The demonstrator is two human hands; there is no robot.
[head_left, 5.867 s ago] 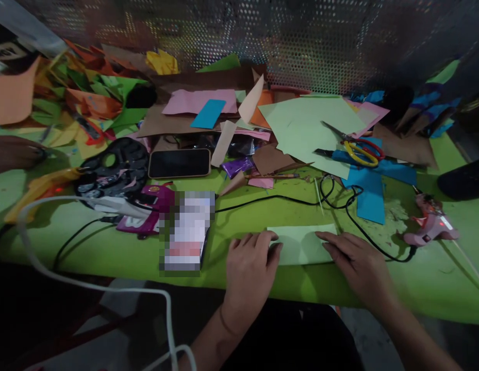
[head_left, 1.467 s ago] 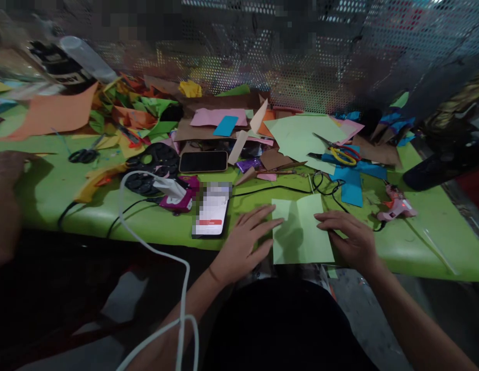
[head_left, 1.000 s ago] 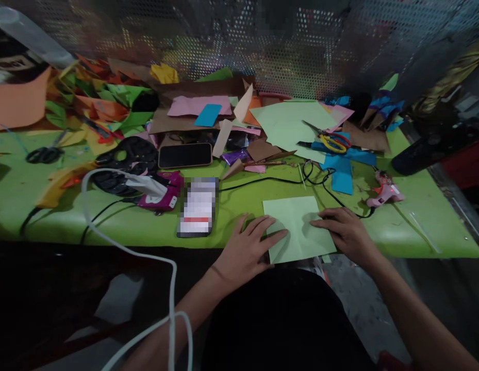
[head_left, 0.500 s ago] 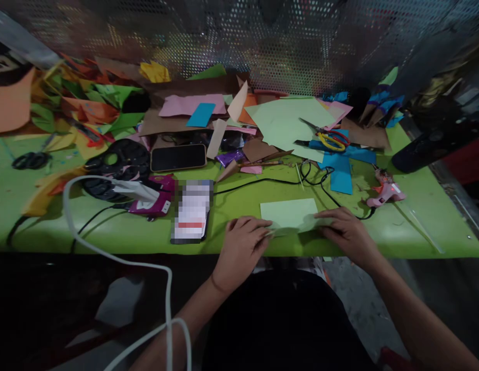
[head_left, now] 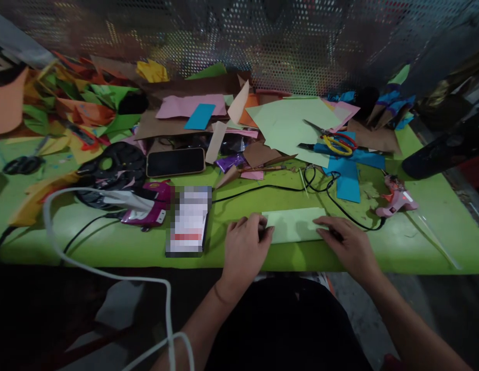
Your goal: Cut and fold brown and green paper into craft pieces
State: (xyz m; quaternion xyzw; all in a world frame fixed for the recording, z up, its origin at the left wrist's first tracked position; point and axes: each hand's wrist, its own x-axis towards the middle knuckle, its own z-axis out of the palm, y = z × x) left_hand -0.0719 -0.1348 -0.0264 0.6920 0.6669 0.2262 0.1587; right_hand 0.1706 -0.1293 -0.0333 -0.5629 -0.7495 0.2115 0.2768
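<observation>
A folded strip of pale green paper [head_left: 292, 225] lies flat near the front edge of the green table [head_left: 119, 242]. My left hand [head_left: 245, 247] rests at the strip's left end, fingers curled, fingertips pressing on the paper's edge. My right hand [head_left: 345, 243] lies flat on the strip's right end, fingers stretched out over it. Neither hand lifts the paper off the table.
A phone with a lit screen [head_left: 188, 220] lies left of my left hand, a dark phone [head_left: 176, 162] behind it. A pink glue gun [head_left: 396, 200] with a black cable [head_left: 301, 186] sits to the right. Scissors [head_left: 334, 142], coloured paper scraps [head_left: 289, 121] and a black palette [head_left: 115, 166] crowd the back.
The pale green sheet lay open and square a second ago; its near half has been folded over, and it is now a narrow strip. Both hands have moved up onto its ends.
</observation>
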